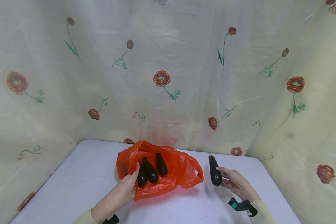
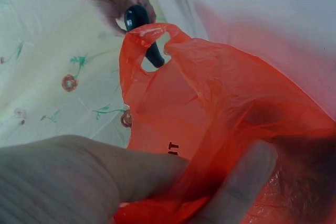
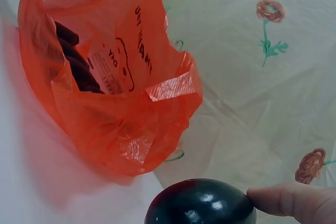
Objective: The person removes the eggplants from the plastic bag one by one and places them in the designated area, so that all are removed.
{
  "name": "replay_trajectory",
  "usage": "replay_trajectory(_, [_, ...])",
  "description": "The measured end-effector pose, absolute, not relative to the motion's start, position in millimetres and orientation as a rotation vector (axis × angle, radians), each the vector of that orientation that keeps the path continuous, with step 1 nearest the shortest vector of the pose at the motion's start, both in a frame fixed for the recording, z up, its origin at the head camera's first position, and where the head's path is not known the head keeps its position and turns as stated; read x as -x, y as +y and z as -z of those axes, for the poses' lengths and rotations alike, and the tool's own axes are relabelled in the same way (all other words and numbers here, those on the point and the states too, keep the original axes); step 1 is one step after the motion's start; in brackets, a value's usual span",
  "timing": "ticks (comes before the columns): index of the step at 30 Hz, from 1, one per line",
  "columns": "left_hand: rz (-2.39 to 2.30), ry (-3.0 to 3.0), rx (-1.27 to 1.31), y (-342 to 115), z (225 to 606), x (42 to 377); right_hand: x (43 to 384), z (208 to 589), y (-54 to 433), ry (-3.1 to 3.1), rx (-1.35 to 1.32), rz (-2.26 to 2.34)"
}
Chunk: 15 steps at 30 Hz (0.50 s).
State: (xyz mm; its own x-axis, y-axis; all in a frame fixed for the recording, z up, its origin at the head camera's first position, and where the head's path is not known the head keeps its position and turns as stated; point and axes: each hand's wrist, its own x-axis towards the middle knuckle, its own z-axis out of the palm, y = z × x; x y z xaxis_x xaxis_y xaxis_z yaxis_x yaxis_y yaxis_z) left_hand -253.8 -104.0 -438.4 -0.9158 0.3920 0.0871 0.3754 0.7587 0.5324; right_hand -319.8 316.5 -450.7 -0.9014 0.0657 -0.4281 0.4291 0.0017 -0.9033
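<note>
Eggplant (image 1: pixel 215 171) – at the person's right, apart from the orange bag (image 1: pixel 172 183), its stem end pointing toward the floral backdrop (image 1: pixel 190 102). It appears lifted off the table (image 1: pixel 86 177).

Right hand (image 1: pixel 236 184): pinches the eggplant from one side, thumb against the skin, other fingers partly hidden behind it. Left hand (image 1: pixel 126 188): pinches the bag's rim, thin film between the digits; the mouth gapes. Inside lie three more eggplants (image 1: pixel 150 170), close together.

Possible faults, judged from this pose:

1. Slip. The skin is glossy and the grip one-sided; a loose pinch could let the heavy-looking blunt end swing down, or drop the whole fruit on the table, where its round body may roll.

2. Snag. The bag's handle loop (image 1: pixel 197 175) sticks out toward the right hand; an eggplant passing low on that side could catch it and drag the bag askew.

3. Tear or collapse. The film looks thin – a hard pull at the left hand's pinch may rip it, while letting go could make the mouth sag over the contents.

4. Spill. Tipping the bag might roll the three out through the wide mouth.
</note>
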Motion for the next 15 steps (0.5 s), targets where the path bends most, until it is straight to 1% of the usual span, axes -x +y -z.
replay_trajectory(15, [-0.915,2.922,-0.644,-106,437,254,329,468,315,2.124,-0.573,1.888])
